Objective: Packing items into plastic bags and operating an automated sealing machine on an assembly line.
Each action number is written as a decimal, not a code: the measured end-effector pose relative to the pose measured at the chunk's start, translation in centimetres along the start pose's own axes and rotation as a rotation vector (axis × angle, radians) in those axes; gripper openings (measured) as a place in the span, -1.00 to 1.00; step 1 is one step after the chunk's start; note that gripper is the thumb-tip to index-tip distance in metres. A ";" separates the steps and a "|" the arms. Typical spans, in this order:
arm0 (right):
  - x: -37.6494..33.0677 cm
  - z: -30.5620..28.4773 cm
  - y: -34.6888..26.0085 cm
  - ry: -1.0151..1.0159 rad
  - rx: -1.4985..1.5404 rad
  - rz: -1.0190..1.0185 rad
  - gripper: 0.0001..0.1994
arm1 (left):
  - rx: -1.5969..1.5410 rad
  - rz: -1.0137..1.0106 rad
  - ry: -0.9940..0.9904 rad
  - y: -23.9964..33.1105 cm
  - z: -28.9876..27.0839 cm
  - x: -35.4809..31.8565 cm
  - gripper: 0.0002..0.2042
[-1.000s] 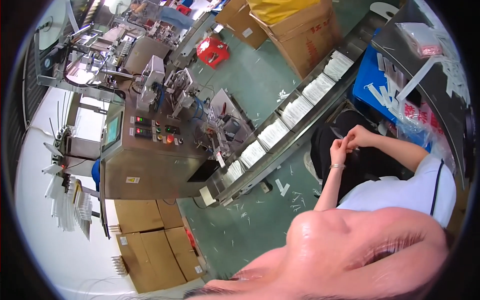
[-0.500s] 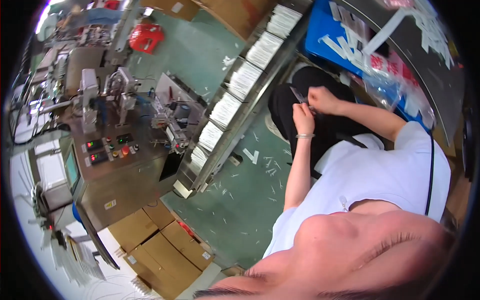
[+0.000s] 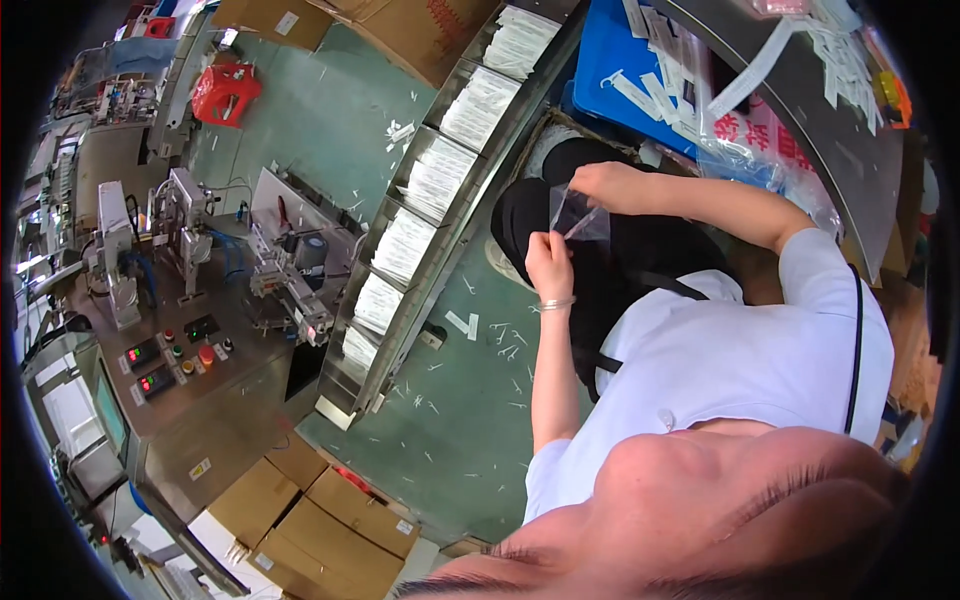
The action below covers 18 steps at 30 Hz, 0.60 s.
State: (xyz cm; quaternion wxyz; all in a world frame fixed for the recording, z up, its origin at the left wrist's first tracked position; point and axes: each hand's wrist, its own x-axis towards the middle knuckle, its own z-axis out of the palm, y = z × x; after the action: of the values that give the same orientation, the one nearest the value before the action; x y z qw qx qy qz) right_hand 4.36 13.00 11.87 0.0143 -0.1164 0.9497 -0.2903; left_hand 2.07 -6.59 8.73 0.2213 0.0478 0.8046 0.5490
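A small clear plastic bag [image 3: 592, 222] is stretched out over my black-trousered lap, between my two hands. My left hand [image 3: 548, 265], with a bracelet on its wrist, pinches the bag's near left side. On the other side my right hand [image 3: 610, 187] has its fingers closed on the bag's upper edge. Whether anything lies inside the bag is too hard to make out.
Left of my knees runs a slanting metal trough [image 3: 432, 225] with stacks of thin white packets. A blue bin [image 3: 600, 70] with white strips stands beyond my lap, beside a grey table [image 3: 870, 195]. A machine [image 3: 240, 370] and cardboard boxes [image 3: 330, 530] are further left.
My hands have drawn apart, and the clear bag now spreads open between them. The whole view has shifted, so my hands and the trough appear further left.
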 end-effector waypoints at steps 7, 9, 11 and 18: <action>13.6 -8.9 12.1 0.468 0.109 0.462 -0.48 | 0.212 0.094 -0.014 1.8 0.6 1.4 -0.77; 17.2 -9.3 16.1 0.405 -0.084 0.531 -0.37 | 0.392 0.248 0.029 2.6 1.1 1.9 -0.77; 20.1 -8.8 17.7 -0.019 -0.110 0.809 -0.12 | 0.350 0.214 0.032 2.3 0.8 2.4 -0.77; 21.5 -5.6 19.9 -0.006 -0.127 0.983 -0.09 | 0.218 0.078 -0.005 1.9 0.6 3.7 -0.79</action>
State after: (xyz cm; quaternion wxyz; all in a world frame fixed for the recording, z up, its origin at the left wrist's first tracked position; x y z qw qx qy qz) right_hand -21.28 27.20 6.35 0.1451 0.3438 0.9080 -0.1905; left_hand -1.36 -4.15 9.18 0.1951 0.1043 0.8565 0.4663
